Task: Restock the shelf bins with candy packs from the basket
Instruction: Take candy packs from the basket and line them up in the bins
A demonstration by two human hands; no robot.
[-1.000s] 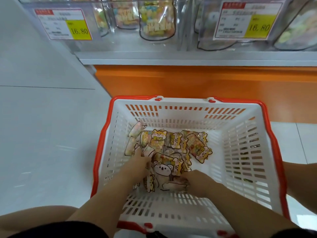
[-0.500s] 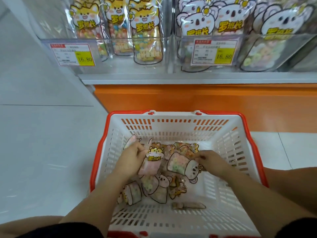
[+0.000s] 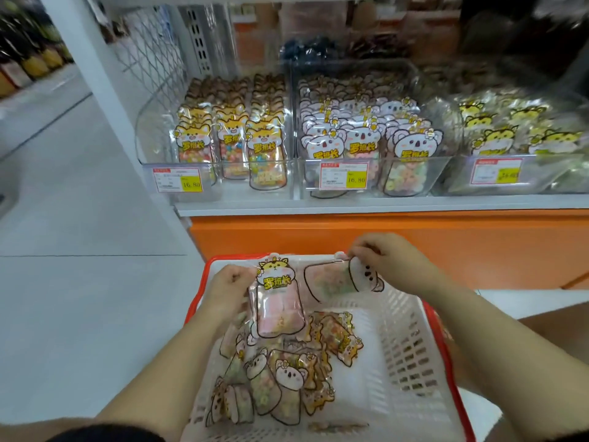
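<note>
Above the basket, the left hand grips a cat pack printed 罗班长, the right hand pinches a koala pack, and the shelf bin tags read 16.80.

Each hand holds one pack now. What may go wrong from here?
The right hand only pinches the koala pack at its head end, so it may slip back into the basket. The koala bin looks nearly full; squeezing another in may topple the front packs.
</note>
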